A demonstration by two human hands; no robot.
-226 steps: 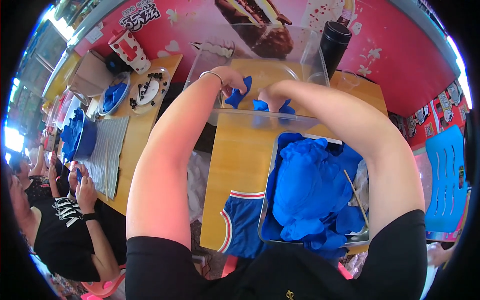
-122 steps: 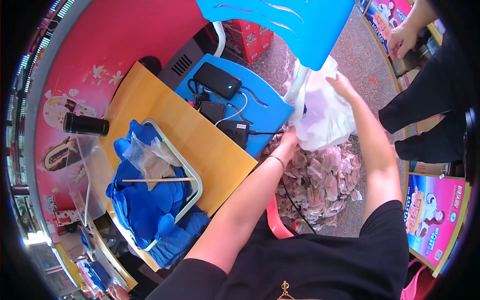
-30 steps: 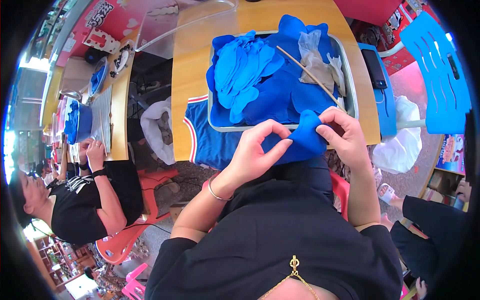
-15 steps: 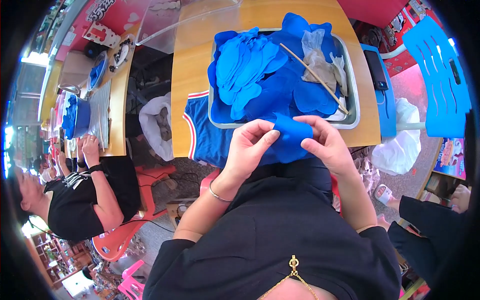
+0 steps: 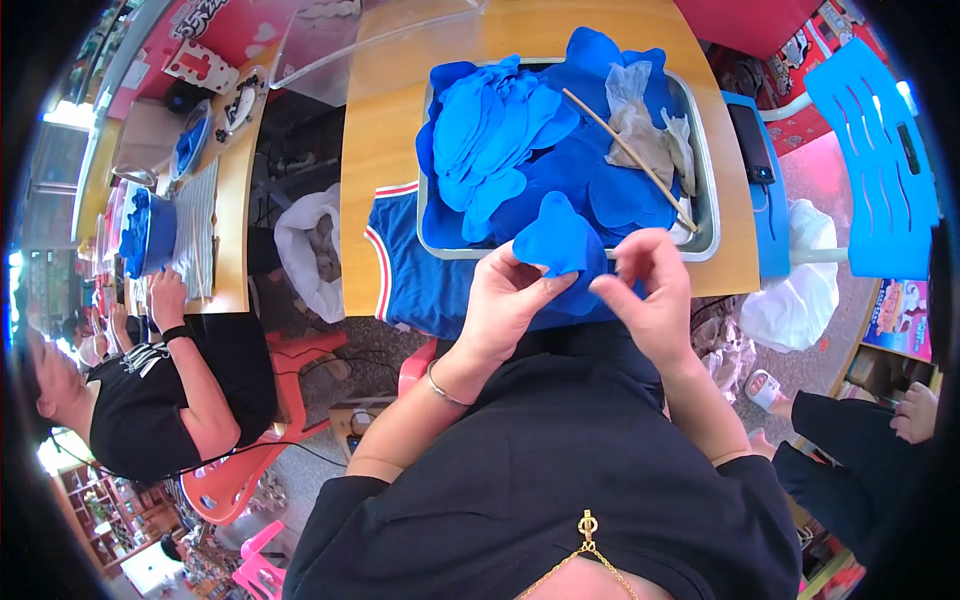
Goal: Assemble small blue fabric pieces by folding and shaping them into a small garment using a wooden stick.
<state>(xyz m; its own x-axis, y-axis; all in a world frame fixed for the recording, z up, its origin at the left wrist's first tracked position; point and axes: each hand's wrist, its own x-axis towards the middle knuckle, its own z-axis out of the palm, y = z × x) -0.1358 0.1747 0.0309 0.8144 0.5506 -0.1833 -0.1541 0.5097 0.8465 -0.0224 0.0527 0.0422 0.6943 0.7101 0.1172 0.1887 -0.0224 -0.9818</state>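
Observation:
Over the near edge of the tray, my left hand [image 5: 503, 302] pinches a bright blue petal-shaped fabric piece [image 5: 558, 238] between thumb and fingers. Its upper part spreads out and its lower part hangs in a fold. My right hand [image 5: 662, 298] is beside the fabric's right edge, thumb and fingers apart with nothing visible between them. Just beyond, a metal tray [image 5: 711, 190] contains a fanned pile of lighter blue fabric pieces [image 5: 490, 130] on the left and darker blue pieces [image 5: 622, 195] around it.
A thin wooden stick [image 5: 628, 152] lies across the tray beside a clear plastic bag [image 5: 628, 105]. Left of the tray is a blue garment [image 5: 410, 250] with striped trim. A phone [image 5: 750, 142] rests at the right. Another person [image 5: 150, 410] sits at a left-hand table with a blue basin [image 5: 148, 235].
The fabric piece has been turned and opened out, and now sits mostly in my left hand. My right hand has let go of its edge and parted its fingers.

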